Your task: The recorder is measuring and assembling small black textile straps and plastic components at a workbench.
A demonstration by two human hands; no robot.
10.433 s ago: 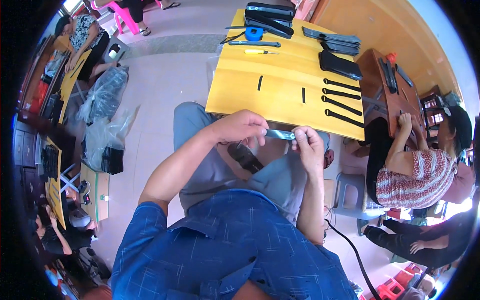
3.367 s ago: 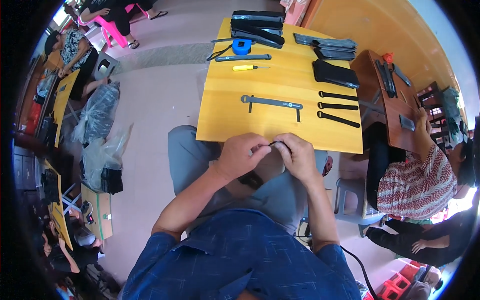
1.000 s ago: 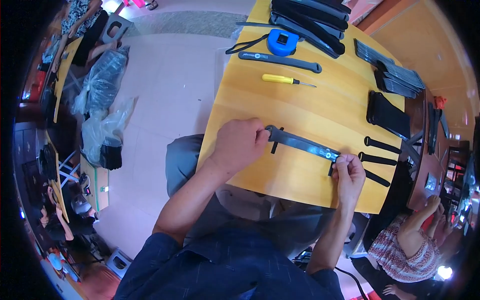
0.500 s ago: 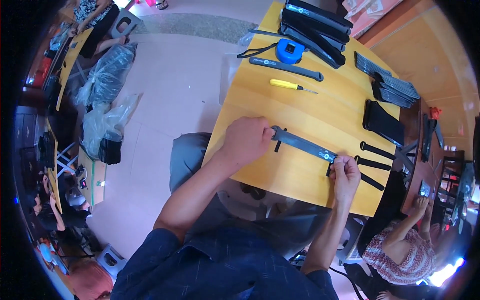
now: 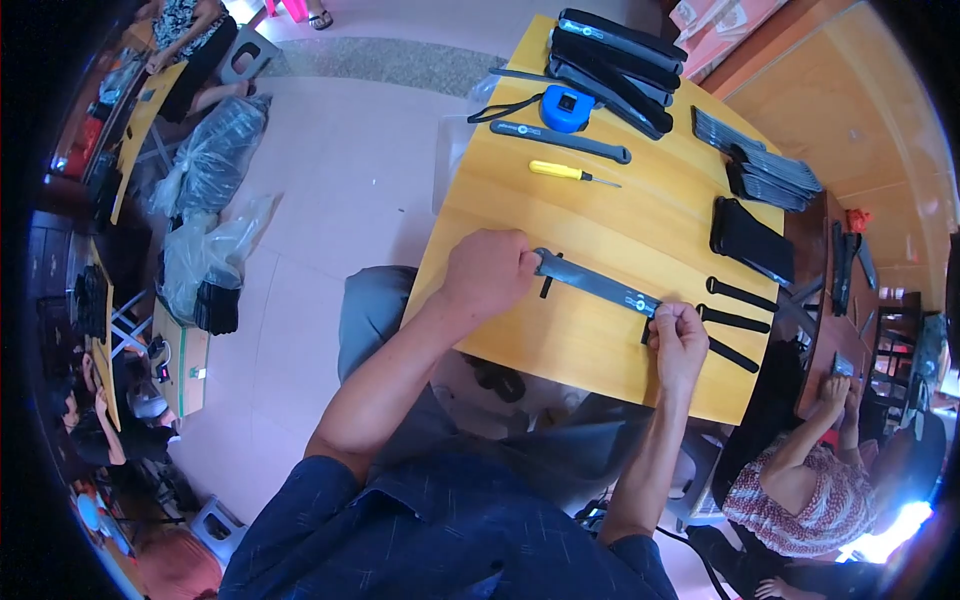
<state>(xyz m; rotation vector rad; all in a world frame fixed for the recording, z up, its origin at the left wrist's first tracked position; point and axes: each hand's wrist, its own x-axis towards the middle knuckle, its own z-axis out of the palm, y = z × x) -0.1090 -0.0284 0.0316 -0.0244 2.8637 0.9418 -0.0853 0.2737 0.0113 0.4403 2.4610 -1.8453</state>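
A dark grey strap (image 5: pixel 596 284) with a pale printed mark is stretched between my two hands, just over the yellow table (image 5: pixel 500 345). My left hand (image 5: pixel 490 268) is closed at its rounded end, fingers curled in. At the other end, my right hand (image 5: pixel 681 338) pinches the strap between thumb and fingertips. A short black piece (image 5: pixel 546 288) shows below the strap near my left hand. Part of another dark piece shows beside my right fingers. Close to the right hand lie three narrow black straps (image 5: pixel 738 320), one partly behind the fingers.
Farther back lie a yellow screwdriver (image 5: pixel 556 171), another grey strap (image 5: pixel 562 139) and a blue tape measure (image 5: pixel 567 108). Black straps (image 5: pixel 618 62) are piled at the far edge. Grey straps (image 5: pixel 760 158) and a black bundle (image 5: pixel 750 240) sit at the right. People work at other tables.
The whole view has shifted slightly, so the table and its things appear a little farther left. Both hands keep the same hold on the strap.
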